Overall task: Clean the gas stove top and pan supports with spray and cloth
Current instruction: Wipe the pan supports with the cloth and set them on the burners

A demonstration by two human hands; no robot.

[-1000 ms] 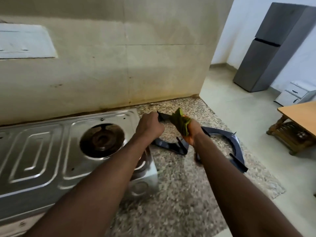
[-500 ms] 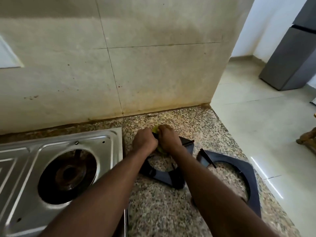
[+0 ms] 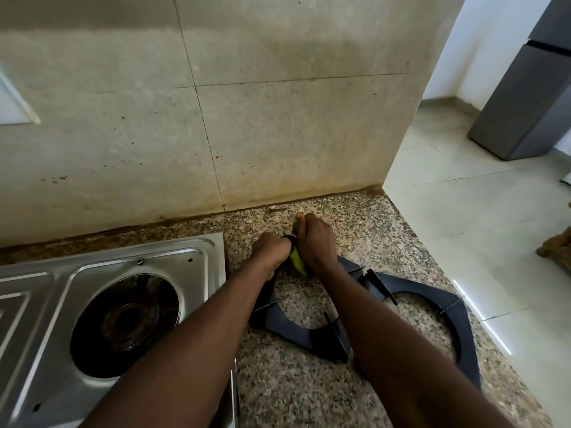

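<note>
Two dark pan supports lie on the speckled granite counter right of the steel gas stove (image 3: 123, 267). My left hand (image 3: 272, 250) grips the far corner of the nearer pan support (image 3: 296, 330). My right hand (image 3: 318, 244) holds a yellow-green cloth (image 3: 297, 259) bunched against that same corner, so most of the cloth is hidden under the fingers. The second pan support (image 3: 463, 329) lies flat further right, partly behind my right forearm. The stove's right burner (image 3: 129, 319) is bare and dark with grime. No spray bottle is in view.
A stained tiled wall (image 3: 247, 134) rises right behind the counter. The counter (image 3: 355, 217) ends at its right edge, with tiled floor (image 3: 463, 211) below. A grey fridge (image 3: 531, 97) stands at far right, and some wooden furniture (image 3: 556, 251) shows at the frame edge.
The pan support, held up off the counter a second ago, now lies down on it. My right hand has closed in with the cloth onto its far corner. The view has tilted down.
</note>
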